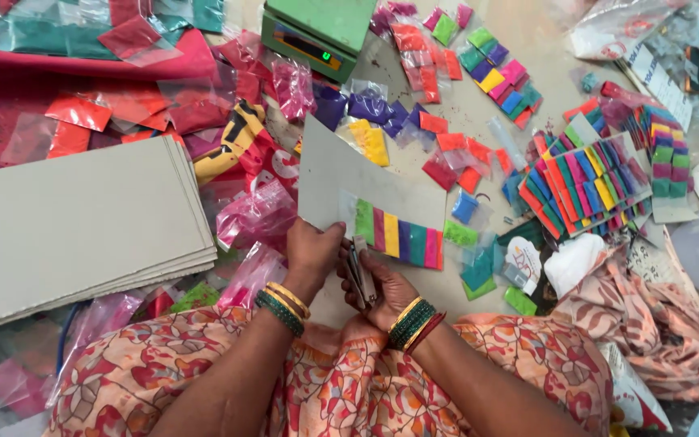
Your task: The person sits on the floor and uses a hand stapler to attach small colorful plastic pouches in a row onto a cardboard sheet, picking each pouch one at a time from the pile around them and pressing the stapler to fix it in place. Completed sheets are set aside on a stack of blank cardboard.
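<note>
Your right hand (pixel 383 285) has its fingers (pixel 366 260) clenched around a small metal stapler (pixel 359 271), held at the lower edge of the grey card (pixel 348 176). Your left hand (pixel 311 252) grips that same lower edge, fingers (pixel 335 233) pinching card and packet strip together. The strip of colour packets (pixel 402 237) lies across the card's bottom, running green, pink, yellow, teal and magenta towards 3 o'clock.

At 9 o'clock of your hands sits a stack of blank grey cards (pixel 82 222). At 12 o'clock stands a green weighing scale (pixel 317 32). At 3 o'clock lies a finished card of packets (pixel 588 186), fully covered in coloured rows. Loose colour packets (pixel 446 150) are scattered between scale and finished card. Whether the surface is a desk or the floor, I cannot tell.
</note>
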